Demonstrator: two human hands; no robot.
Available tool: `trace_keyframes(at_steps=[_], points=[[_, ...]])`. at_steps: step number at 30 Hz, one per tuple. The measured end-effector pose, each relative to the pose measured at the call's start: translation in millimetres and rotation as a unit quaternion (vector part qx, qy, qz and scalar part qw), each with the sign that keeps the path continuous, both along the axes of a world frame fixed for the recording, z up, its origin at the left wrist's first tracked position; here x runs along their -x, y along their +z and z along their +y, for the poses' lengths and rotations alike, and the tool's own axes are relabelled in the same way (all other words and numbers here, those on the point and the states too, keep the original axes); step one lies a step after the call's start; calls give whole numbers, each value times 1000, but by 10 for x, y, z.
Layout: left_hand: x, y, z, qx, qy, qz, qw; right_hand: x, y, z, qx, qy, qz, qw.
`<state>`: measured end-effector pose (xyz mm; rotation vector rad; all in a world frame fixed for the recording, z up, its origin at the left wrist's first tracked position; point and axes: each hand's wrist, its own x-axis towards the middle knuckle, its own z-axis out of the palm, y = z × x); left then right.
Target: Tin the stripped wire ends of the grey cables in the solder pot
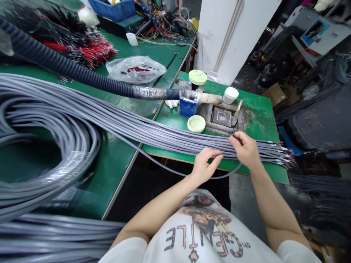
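My right hand [245, 148] is closed in a pinch, and thin dark wire ends stick out past its fingertips toward the solder pot [223, 117]. A single grey cable [175, 171] curves below the table edge and rises to this hand, which hides its end. My left hand [205, 164] lies by the near side of a thick bundle of grey cables [164, 137]. Its thumb and fingers are stretched out, with nothing visible between them. The bundle's stripped ends, with red and white wires, fan out at the right. A flat scraper [237, 113] leans on the pot.
A ribbed hose [109, 84] crosses above the bundle, its nozzle by a blue box [188, 106]. Around the pot stand a pale green lid [196, 124], a green-topped jar [197, 77] and a white jar [230, 94]. Coiled cables [74, 171] fill the left.
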<state>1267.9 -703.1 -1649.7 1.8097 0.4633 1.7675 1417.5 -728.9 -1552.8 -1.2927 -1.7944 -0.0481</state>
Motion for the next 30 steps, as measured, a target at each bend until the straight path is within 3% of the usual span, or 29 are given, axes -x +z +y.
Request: trace_keyframes(at_steps=[4,10,19,30], points=[[34,-27,113,-103,50,64,991,-282,389,422,2,-79,-123,989],[73,-70,213,-83,38,46,995,-487,707,1058,114,-136,-247,953],[86,-105,270,-92,8,19,996,-413,825,1520,201,-160,-296,920],[112,-87,281,-119,6,22,993,-392,799,1687,223,-196,-311,903]])
